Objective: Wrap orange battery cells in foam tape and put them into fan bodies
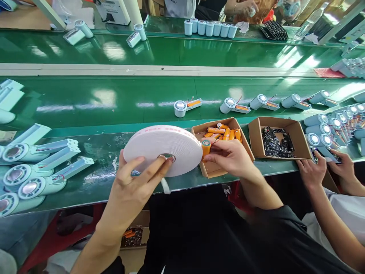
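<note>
Roll: wide, flat roll of white tape with pinkish print on its rim (pixel 185 152), in left hand (pixel 138 186), fingers spread over its face, two fingertips at the core.
Cell: orange-wrapped cylinder with teal end (pixel 206 151), pinched by right hand (pixel 232 158), at the roll's right rim.
Box: open brown cardboard box (pixel 210 170) just beyond right hand, loose orange cells (pixel 216 130) inside.
Progress: looks mid-step; one cell at the tape, boxed ones seemingly left.
Unclear: cell's roll-facing side hidden, can't tell if tape's stuck; left thumb partly hidden.
</note>
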The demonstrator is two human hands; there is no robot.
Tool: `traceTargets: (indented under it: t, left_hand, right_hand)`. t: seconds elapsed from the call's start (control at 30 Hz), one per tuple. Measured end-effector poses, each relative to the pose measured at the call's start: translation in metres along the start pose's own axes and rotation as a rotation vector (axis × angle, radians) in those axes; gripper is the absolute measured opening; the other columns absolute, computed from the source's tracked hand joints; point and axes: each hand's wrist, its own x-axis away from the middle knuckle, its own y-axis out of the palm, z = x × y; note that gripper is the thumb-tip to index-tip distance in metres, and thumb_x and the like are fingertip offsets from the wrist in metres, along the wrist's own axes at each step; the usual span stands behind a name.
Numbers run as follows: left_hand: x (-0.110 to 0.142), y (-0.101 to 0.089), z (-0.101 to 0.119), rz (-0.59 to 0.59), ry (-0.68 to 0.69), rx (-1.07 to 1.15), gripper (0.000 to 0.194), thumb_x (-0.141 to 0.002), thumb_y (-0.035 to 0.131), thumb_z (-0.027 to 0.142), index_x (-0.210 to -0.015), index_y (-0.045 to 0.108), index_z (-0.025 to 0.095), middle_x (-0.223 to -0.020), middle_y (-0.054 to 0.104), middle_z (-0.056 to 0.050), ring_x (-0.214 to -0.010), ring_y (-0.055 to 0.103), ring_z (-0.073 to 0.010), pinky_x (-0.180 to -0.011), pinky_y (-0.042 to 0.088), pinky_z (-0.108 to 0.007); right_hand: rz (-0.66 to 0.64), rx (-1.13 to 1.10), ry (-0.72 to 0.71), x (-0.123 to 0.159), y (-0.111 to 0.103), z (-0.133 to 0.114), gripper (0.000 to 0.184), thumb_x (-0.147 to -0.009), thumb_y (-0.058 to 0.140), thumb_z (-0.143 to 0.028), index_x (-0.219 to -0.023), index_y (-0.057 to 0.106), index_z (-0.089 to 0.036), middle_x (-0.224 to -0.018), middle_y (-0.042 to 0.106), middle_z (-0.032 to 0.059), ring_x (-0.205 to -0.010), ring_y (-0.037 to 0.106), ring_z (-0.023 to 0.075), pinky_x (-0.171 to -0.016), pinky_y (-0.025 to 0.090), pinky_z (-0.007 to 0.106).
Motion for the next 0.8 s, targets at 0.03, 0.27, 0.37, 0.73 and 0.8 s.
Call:
traceTargets:
  t: [0.03,0.27,0.37,0.73,0.8]
  left_hand:
    - [-0.001,0.001,0.004,0.015,-0.01,-0.02,0.075,-0.087,0.073,0.0,-0.149,0.06,0.04,-0.134,0.071,0.004,-0.141,0.038,-0.0333,-0.132,0.022,-0.07]
    - [0.0,0.016,0.039,0.004,-0.112,0.098,0.062,-0.088,0.077,0.009,-0.145,0.066,0.032,-0.121,0.076,-0.001,-0.127,0.046,-0.0334,-0.13,0.017,-0.076]
    - [-0.002,0.011,0.029,-0.016,-0.074,0.094,0.062,-0.091,0.072,0.006,-0.147,0.064,0.032,-0.123,0.075,0.0,-0.124,0.048,-0.0308,-0.131,0.021,-0.069]
    - [-0.014,-0.007,0.021,0.029,-0.04,0.016,0.051,-0.09,0.076,0.018,-0.139,0.07,0.03,-0.117,0.075,-0.003,-0.112,0.048,-0.0304,-0.125,0.027,-0.061]
    - [-0.009,0.004,0.042,0.101,-0.141,0.059,0.05,-0.087,0.082,0.028,-0.136,0.072,0.025,-0.105,0.075,-0.008,-0.105,0.048,-0.0306,-0.12,0.03,-0.061]
  right_hand:
    - [0.093,-0.136,0.003,0.003,0.013,0.008,0.035,-0.088,0.082,-0.036,-0.121,0.078,-0.027,-0.107,0.081,0.0019,-0.097,0.077,0.0225,-0.086,0.066,0.036]
    - [0.467,-0.352,0.064,0.016,0.043,0.034,0.036,-0.084,0.085,-0.041,-0.117,0.079,-0.028,-0.115,0.081,0.0043,-0.106,0.077,0.0242,-0.098,0.066,0.041]
    - [0.111,-0.187,0.073,0.009,0.011,0.018,0.05,-0.086,0.083,-0.037,-0.134,0.073,-0.028,-0.111,0.081,0.0028,-0.104,0.076,0.0234,-0.094,0.065,0.04]
    - [0.335,-0.373,0.002,0.0,0.035,0.015,0.045,-0.092,0.075,-0.042,-0.134,0.068,-0.028,-0.125,0.077,0.0066,-0.109,0.076,0.0231,-0.095,0.064,0.038]
    - [0.541,-0.52,0.027,0.002,0.051,0.017,0.049,-0.093,0.074,-0.048,-0.138,0.063,-0.03,-0.132,0.075,0.0088,-0.117,0.075,0.0255,-0.099,0.063,0.042]
